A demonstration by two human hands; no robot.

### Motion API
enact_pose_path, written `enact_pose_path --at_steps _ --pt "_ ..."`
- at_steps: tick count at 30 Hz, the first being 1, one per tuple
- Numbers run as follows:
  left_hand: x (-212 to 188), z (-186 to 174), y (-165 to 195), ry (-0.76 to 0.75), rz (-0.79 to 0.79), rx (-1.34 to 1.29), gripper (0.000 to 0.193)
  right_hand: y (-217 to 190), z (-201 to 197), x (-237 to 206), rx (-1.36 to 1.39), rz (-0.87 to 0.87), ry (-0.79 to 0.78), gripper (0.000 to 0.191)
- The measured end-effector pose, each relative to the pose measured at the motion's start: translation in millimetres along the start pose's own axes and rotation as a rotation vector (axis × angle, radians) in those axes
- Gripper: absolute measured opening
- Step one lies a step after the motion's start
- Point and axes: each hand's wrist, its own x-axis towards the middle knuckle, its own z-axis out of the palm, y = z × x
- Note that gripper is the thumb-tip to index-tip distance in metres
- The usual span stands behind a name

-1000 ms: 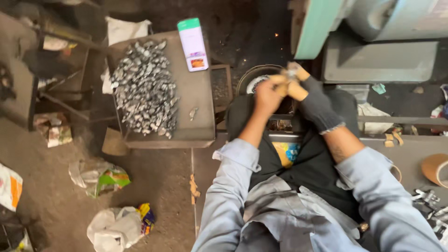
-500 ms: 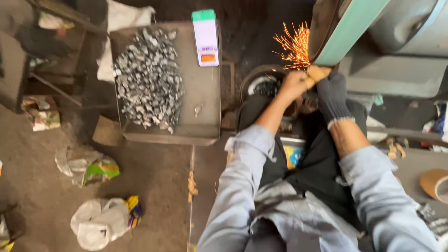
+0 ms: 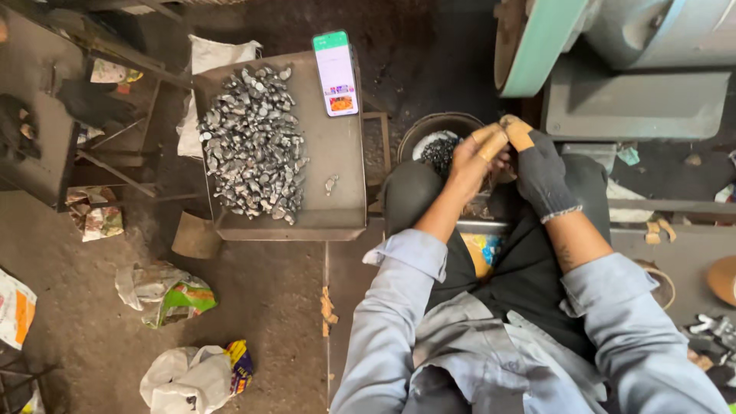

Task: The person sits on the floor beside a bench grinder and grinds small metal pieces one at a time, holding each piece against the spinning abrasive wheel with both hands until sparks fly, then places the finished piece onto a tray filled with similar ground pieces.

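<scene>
Sparks have stopped and both hands have drawn back from the grinder. Left hand and gloved right hand pinch together over the bowl; the small piece is hidden.

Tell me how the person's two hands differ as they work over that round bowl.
The right hand wears a dark knit glove with a pale cuff edge; the left hand is mostly bare, with only tan covers on its fingertips. The left hand lies directly over the bowl, while the right hand sits beside it, towards the green machine. Both meet fingertip to fingertip; what they pinch is too small to tell.
</scene>
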Motion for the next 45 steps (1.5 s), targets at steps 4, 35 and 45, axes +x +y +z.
enact_pose_path --at_steps 4,35,45 --pt "17.5 -0.5 11.5 0.145 0.244 0.279 0.039 -0.7 1.7 10.7 0.213 0.042 -0.159 0.028" --pt "-74.1 -56.5 -16.6 0.111 0.138 -0.164 0.032 27.1 17.7 -47.2 -0.352 -0.371 -0.397 0.049" --pt "-77.4 -50.5 -46.4 -0.195 0.042 0.084 0.031 -1.4 -57.3 -72.4 -0.107 -0.183 -0.410 0.046"
